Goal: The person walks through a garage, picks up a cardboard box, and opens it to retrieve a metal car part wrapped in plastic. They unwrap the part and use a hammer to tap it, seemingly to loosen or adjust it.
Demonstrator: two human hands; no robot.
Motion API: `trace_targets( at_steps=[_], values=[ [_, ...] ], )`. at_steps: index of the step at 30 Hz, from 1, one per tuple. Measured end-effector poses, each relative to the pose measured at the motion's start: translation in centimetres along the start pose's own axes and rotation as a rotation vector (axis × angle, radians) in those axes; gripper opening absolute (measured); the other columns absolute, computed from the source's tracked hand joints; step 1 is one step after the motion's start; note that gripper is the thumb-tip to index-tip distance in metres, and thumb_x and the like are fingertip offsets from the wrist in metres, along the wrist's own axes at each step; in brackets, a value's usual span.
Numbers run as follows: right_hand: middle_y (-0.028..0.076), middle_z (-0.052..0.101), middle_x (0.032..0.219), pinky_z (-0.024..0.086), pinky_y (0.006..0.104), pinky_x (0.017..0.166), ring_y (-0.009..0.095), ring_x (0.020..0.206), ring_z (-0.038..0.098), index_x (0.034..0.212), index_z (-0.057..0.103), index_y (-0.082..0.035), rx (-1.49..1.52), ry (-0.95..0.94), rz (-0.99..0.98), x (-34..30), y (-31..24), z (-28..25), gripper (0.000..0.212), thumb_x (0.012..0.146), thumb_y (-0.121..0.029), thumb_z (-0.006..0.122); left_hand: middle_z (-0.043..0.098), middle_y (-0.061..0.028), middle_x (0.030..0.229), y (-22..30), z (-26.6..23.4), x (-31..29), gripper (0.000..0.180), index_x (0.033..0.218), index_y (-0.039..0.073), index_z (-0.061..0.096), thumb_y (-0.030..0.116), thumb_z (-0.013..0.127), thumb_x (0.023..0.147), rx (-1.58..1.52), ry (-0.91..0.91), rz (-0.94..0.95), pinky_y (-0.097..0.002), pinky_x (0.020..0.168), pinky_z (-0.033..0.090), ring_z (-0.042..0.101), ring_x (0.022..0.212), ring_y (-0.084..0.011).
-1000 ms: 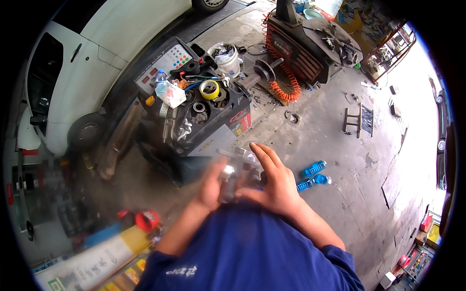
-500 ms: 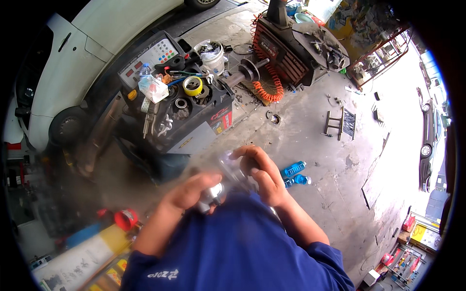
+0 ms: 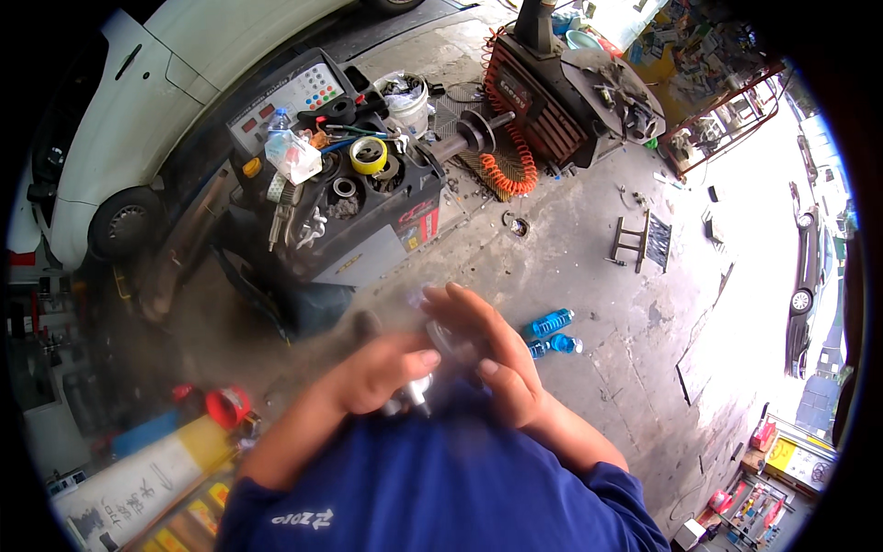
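- I see the silver metal part, with 1 thin tip pointing down, on the wearer's side of the wheel balancer, in front of the blue shirt.
- I make out 1 clear part just beside it, also on the wearer's side of the balancer; it is too blurred for me to tell its shape, or whether the 2 parts touch.
- The left hand is closed around the silver part, its thumb lying over the top; the other fingers are hidden from me.
- The right hand arches its fingers around the clear part, thumb opposite; I cannot tell whether they clench it or only cup it.
- I judge a drop the main risk: if the left thumb slips on smooth metal, the silver part could hit the concrete floor on the balancer's near side.
- The clear part could, I think, tip out or crack if the right fingers cup it loosely or press unevenly.
- Something dropped could roll towards the blue bottles, which lie to the near right of the balancer.
- Farther out, I see an orange coiled hose right of the balancer and a white car to its left.
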State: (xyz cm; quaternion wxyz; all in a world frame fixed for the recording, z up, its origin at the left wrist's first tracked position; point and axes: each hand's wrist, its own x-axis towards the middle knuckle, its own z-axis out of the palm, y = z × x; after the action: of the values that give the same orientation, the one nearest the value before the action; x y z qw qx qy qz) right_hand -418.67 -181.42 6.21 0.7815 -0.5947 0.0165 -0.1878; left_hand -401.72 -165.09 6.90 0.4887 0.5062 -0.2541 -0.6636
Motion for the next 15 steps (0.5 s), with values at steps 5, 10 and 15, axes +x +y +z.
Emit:
trace_targets(
  at_steps=[5, 10, 15],
  values=[
    [0.031, 0.035, 0.175, 0.028, 0.0509, 0.134, 0.045, 0.163, 0.038, 0.173, 0.023, 0.009, -0.202, -0.133, 0.017, -0.9, -1.9, 0.2, 0.085, 0.104, -0.030, 0.050, 0.074, -0.0055, 0.119, 0.9, 0.5, -1.2, 0.049, 0.140, -0.001, 0.069, 0.035, 0.057, 0.110, 0.091, -0.044, -0.029, -0.0323, 0.096, 0.053, 0.066, 0.109, -0.0127],
    [0.032, 0.037, 0.174, 0.029, 0.0505, 0.133, 0.047, 0.162, 0.038, 0.174, 0.020, 0.008, -0.361, -0.175, 0.088, -0.7, -3.1, 0.4, 0.089, 0.098, -0.025, 0.053, 0.076, -0.0064, 0.119, 0.2, 1.4, -1.4, 0.045, 0.139, 0.000, 0.069, 0.032, 0.060, 0.109, 0.131, -0.031, -0.010, -0.0333, 0.095, 0.055, 0.067, 0.107, -0.0127],
    [0.030, 0.036, 0.175, 0.029, 0.0520, 0.133, 0.043, 0.163, 0.039, 0.177, 0.019, 0.003, -0.062, -0.156, 0.118, 0.6, -1.8, 1.1, 0.088, 0.103, -0.031, 0.054, 0.076, -0.0106, 0.118, 1.1, 0.2, -1.3, 0.058, 0.139, -0.001, 0.066, 0.046, 0.061, 0.105, 0.150, -0.029, 0.062, -0.0326, 0.092, 0.057, 0.072, 0.104, -0.0168]
  ],
)
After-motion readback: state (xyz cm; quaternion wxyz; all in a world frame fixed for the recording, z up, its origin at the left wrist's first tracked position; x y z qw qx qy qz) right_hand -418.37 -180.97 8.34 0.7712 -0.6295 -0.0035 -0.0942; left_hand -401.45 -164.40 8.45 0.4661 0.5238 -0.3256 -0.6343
